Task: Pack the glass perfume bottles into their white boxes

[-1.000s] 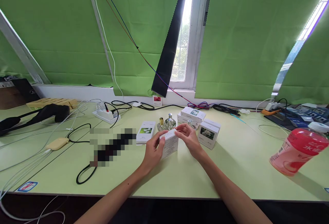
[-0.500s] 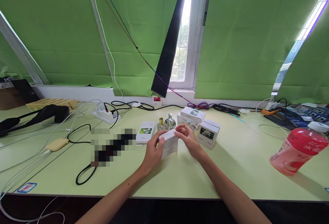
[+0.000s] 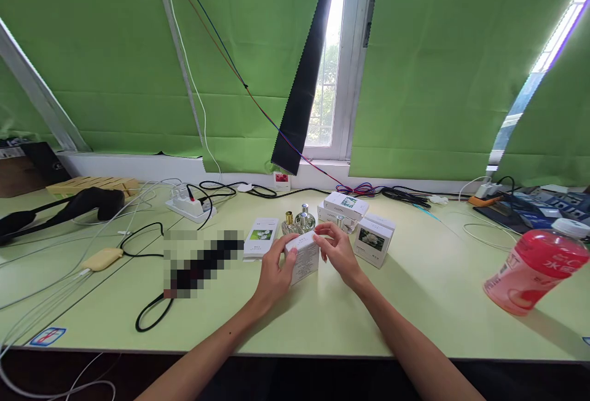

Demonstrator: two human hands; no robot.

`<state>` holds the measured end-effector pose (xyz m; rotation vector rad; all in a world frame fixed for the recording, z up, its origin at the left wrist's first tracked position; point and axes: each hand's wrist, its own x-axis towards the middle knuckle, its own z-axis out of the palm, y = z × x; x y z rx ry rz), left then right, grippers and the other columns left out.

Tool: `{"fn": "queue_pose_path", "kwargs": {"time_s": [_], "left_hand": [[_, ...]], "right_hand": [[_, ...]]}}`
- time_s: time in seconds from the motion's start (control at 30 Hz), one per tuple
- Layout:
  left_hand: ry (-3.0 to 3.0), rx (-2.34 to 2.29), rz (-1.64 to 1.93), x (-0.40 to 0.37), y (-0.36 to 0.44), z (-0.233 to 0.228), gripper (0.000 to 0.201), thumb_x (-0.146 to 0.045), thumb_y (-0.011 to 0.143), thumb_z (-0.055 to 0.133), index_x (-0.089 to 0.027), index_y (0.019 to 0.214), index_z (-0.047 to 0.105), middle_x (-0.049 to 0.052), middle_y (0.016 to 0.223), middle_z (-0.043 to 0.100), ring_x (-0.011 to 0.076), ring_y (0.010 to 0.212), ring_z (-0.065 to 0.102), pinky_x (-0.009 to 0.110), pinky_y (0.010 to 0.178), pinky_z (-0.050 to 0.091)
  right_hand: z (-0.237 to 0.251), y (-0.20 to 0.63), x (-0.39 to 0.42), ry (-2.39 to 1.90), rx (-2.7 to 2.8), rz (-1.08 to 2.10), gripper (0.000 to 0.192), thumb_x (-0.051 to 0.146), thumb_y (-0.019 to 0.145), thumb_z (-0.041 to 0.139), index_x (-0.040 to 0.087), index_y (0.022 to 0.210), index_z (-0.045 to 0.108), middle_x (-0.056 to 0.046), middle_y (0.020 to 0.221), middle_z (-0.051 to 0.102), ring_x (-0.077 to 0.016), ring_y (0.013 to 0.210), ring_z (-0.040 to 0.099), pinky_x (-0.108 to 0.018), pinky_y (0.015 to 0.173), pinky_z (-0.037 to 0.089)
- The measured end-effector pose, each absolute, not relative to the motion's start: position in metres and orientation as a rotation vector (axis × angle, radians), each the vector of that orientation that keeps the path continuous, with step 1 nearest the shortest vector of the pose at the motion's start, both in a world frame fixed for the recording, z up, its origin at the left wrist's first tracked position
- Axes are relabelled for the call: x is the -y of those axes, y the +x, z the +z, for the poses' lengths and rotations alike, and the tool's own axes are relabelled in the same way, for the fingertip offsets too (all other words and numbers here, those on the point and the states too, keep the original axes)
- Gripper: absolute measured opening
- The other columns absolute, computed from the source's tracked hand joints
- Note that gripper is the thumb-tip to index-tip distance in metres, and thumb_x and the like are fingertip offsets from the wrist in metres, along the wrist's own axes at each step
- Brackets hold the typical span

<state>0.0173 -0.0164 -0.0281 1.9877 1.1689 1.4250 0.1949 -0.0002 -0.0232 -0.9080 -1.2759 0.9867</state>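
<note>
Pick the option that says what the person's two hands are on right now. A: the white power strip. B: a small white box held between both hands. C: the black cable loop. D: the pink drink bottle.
B: the left hand grips the small white box from its left side while the right hand touches its top right edge; the pink drink bottle stands far off to the right, untouched.

One head-worn camera looks forward and slightly down across a pale green tabletop [image 3: 415,303], facing green blinds [image 3: 115,69] and a window [image 3: 329,63]. Both forearms reach in from the bottom edge, close to the lens.
</note>
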Motion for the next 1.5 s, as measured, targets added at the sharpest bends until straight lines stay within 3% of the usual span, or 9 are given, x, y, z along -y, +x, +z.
{"fn": "queue_pose_path", "kwargs": {"time_s": [0.17, 0.43, 0.63, 0.8, 1.07, 1.3, 1.5], "left_hand": [[2.097, -1.152, 1.429, 0.021, 0.019, -0.025, 0.036, -0.039, 0.095, 0.052, -0.019, 0.123, 0.065, 0.011, 0.121, 0.072, 0.0276, 0.106, 0.067, 0.041, 0.093, 0.053], [2.276, -0.981, 1.367, 0.019, 0.019, -0.032, 0.045, -0.034, 0.091, 0.065, -0.027, 0.135, 0.059, 0.012, 0.135, 0.064, 0.0297, 0.121, 0.063, 0.043, 0.095, 0.057], [2.230, -0.936, 1.230, 0.017, 0.019, -0.037, 0.061, -0.038, 0.089, 0.070, -0.026, 0.144, 0.050, 0.017, 0.146, 0.052, 0.0328, 0.126, 0.059, 0.035, 0.077, 0.062], [2.149, -0.909, 1.195, 0.014, 0.022, -0.041, 0.066, -0.035, 0.088, 0.071, -0.028, 0.147, 0.043, 0.015, 0.148, 0.052, 0.0263, 0.109, 0.067, 0.038, 0.080, 0.063], [2.067, -0.873, 1.173, 0.007, 0.025, -0.047, 0.067, -0.020, 0.089, 0.063, -0.028, 0.150, 0.036, 0.014, 0.149, 0.052, 0.0230, 0.111, 0.068, 0.042, 0.092, 0.062], [1.998, -0.966, 1.159, -0.001, 0.022, -0.058, 0.059, -0.021, 0.092, 0.055, -0.026, 0.147, 0.035, 0.015, 0.136, 0.059, 0.0229, 0.107, 0.072, 0.045, 0.092, 0.063], [2.057, -1.039, 1.190, -0.003, 0.022, -0.059, 0.047, -0.022, 0.093, 0.053, -0.024, 0.138, 0.041, 0.012, 0.120, 0.064, 0.0225, 0.100, 0.072, 0.045, 0.088, 0.063]], "right_hand": [[-0.023, 0.194, 0.001, -0.923, 1.294, 0.945, 0.037, 0.055, 0.083, 0.070, 0.022, 0.097, 0.062, -0.005, 0.099, 0.068, -0.0072, 0.041, 0.051, -0.025, 0.037, 0.039], [-0.023, 0.195, 0.004, -1.003, 1.336, 0.801, 0.036, 0.056, 0.088, 0.064, 0.022, 0.099, 0.061, -0.007, 0.105, 0.070, -0.0093, 0.044, 0.054, -0.027, 0.040, 0.040], [-0.017, 0.191, 0.015, -1.009, 1.454, 0.472, 0.026, 0.045, 0.093, 0.059, 0.023, 0.103, 0.067, -0.007, 0.101, 0.071, -0.0111, 0.050, 0.047, -0.032, 0.053, 0.044], [-0.019, 0.189, 0.023, -0.852, 1.603, 0.465, 0.019, 0.038, 0.089, 0.065, 0.029, 0.103, 0.074, -0.008, 0.120, 0.068, -0.0122, 0.055, 0.050, -0.034, 0.057, 0.048], [-0.027, 0.191, 0.017, -0.827, 1.714, 0.415, 0.025, 0.031, 0.090, 0.065, 0.032, 0.113, 0.074, -0.008, 0.126, 0.068, -0.0245, 0.089, 0.068, -0.040, 0.078, 0.055], [-0.032, 0.194, 0.008, -0.920, 1.718, 0.321, 0.026, 0.029, 0.096, 0.058, 0.032, 0.117, 0.072, -0.008, 0.132, 0.066, -0.0252, 0.095, 0.071, -0.040, 0.083, 0.056], [-0.034, 0.196, 0.002, -0.947, 1.795, 0.142, 0.033, 0.021, 0.102, 0.045, 0.030, 0.121, 0.071, -0.006, 0.134, 0.067, -0.0238, 0.119, 0.066, -0.036, 0.094, 0.056]]}}
